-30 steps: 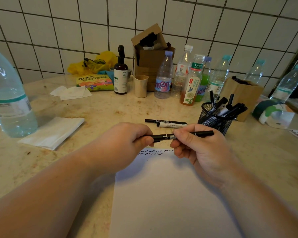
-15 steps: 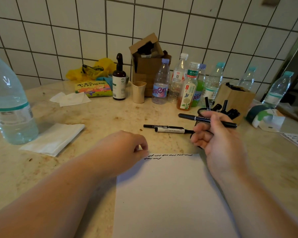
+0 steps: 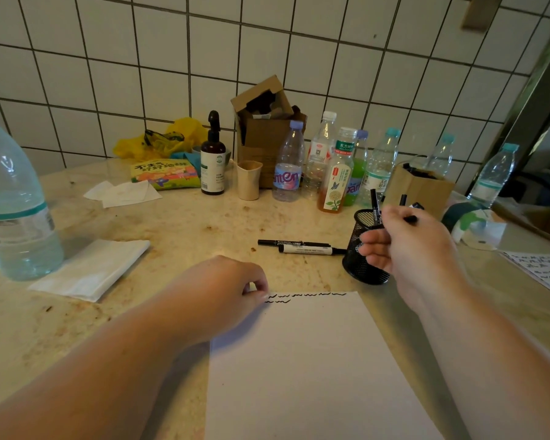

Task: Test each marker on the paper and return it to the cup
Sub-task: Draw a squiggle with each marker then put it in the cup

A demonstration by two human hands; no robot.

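Note:
A white sheet of paper [image 3: 311,369] lies in front of me with black squiggles along its top edge. My left hand [image 3: 223,293] rests on the paper's top left corner, fingers curled, holding nothing. My right hand [image 3: 407,242] hovers over the black mesh cup [image 3: 359,265] and grips a black marker [image 3: 411,219], of which only the end shows past my fingers. Several markers stand in the cup, mostly hidden by my hand. Two markers lie on the counter left of the cup: a black one [image 3: 286,243] and a white-barrelled one [image 3: 308,250].
A big water bottle [image 3: 13,204] stands at the left, a folded napkin [image 3: 92,268] beside it. Bottles, a beige cup [image 3: 249,180], a brown pump bottle [image 3: 212,160] and cardboard boxes line the tiled wall. Another scribbled sheet [image 3: 543,271] lies at the right.
My left hand let go of the marker and dropped onto the paper's corner. My right hand carried the marker right and away from me, to above the mesh cup.

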